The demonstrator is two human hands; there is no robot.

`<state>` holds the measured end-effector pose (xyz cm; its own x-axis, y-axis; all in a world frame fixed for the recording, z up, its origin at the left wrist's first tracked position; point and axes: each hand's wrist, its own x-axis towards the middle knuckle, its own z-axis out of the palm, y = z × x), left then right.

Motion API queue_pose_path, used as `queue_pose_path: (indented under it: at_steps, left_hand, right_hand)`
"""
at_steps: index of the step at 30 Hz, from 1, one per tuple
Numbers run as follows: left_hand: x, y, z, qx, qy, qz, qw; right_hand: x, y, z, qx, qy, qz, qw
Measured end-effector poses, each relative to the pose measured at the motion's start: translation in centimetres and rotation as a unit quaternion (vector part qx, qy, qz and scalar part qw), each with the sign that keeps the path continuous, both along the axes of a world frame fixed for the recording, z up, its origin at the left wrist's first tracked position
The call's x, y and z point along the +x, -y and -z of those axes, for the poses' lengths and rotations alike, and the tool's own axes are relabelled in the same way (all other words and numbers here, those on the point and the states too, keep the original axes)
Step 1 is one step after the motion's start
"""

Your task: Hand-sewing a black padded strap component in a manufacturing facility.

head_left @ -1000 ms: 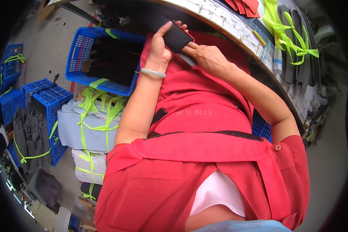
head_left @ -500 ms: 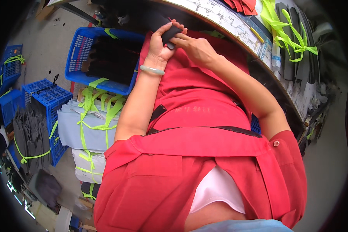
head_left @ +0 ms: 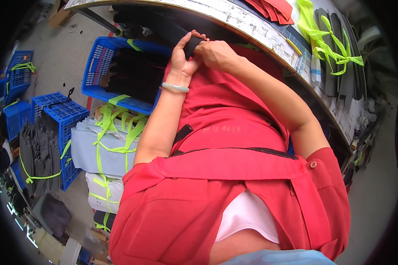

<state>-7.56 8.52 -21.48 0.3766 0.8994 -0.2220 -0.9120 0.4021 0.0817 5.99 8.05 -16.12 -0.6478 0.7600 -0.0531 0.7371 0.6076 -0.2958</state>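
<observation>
Black, soft-looking material fills the middle of the head view, my only one: I have the black piece [head_left: 193,46] in the left hand [head_left: 183,62], over the lap and just short of the worktable [head_left: 234,20]. The left fingers are wrapped round it, thumb on the near side, fingertips showing beyond. The right hand [head_left: 218,54] meets it at its right end, fingers curled in. I cannot tell whether they pinch the edge or reach inside, because the knuckles hide the tips. More dark material lies beyond the left hand, and in that shadow I can't say whether it belongs to the same piece.

I judge the step in hand to be close two-handed work on that end, with the left hand steadying and the right shaping or tucking. To my eye, the next move calls for a firm left grip and a small, controlled push or pull from the right fingertips, without letting the piece twist.

To the left, the blue crate [head_left: 139,105] holds dark pieces [head_left: 132,75], well within the left arm's reach. Red cloth [head_left: 274,11] lies on the worktable.
</observation>
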Motion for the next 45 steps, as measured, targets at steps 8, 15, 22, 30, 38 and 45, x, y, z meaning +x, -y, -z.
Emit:
queue_pose_path:
  at_steps: [8, 15, 22, 30, 38, 45]
  left_hand:
    - [-4.3, 3.3, -1.9, 0.009, -0.103, 0.013, 0.995]
    - [-1.8, 5.3, -9.7, 0.155, -0.254, 0.175, 0.939]
    - [0.4, 10.9, -10.6, 0.250, -0.191, 0.446, 0.838]
    - [0.7, 4.2, -9.9, 0.220, -0.512, 0.043, 0.829]
    - [-0.9, 11.6, -6.5, 0.224, -0.424, 0.228, 0.847]
    - [-0.8, 4.1, -10.4, 0.148, -0.370, 0.058, 0.915]
  right_hand:
    - [1.9, 4.1, -3.7, 0.040, -0.361, 0.013, 0.932]
    - [-2.2, -0.3, -8.4, -0.536, -0.510, 0.125, 0.661]
    - [3.6, -6.0, -9.8, -0.334, -0.581, 0.254, 0.697]
    - [1.2, -2.8, -10.8, -0.411, -0.569, 0.213, 0.679]
    - [7.4, -6.8, -12.5, -0.390, -0.615, 0.299, 0.616]
    - [0.6, -1.7, -8.4, -0.301, -0.477, 0.160, 0.810]
